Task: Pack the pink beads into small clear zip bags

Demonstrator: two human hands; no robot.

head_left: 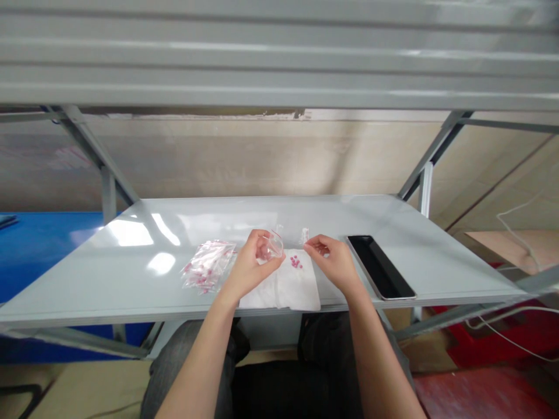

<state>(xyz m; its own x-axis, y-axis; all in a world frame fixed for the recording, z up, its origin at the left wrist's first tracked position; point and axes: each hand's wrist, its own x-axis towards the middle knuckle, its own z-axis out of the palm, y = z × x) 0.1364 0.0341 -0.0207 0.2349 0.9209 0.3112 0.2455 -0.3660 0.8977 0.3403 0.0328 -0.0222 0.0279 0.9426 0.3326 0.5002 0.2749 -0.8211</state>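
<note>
My left hand (257, 256) is closed on a small clear plastic bag (275, 243), its mouth held out between thumb and fingers. My right hand (329, 256) has thumb and forefinger pinched together; what lies between them, if anything, is too small to tell. Just beyond those fingertips is a small whitish, see-through piece (304, 234); whether they touch it is unclear. Several small pink beads (296, 262) lie loose between the hands on a white cloth or paper sheet (299, 291). Left of my left hand is a pile of clear bags (208, 266) with pink bits inside.
A black tray (382, 267) with a light rim lies on the grey table (449, 262) at the right. Metal struts (96, 151) rise at both back corners, and a grey panel (279, 58) hangs overhead. A blue surface (43, 250) adjoins on the left.
</note>
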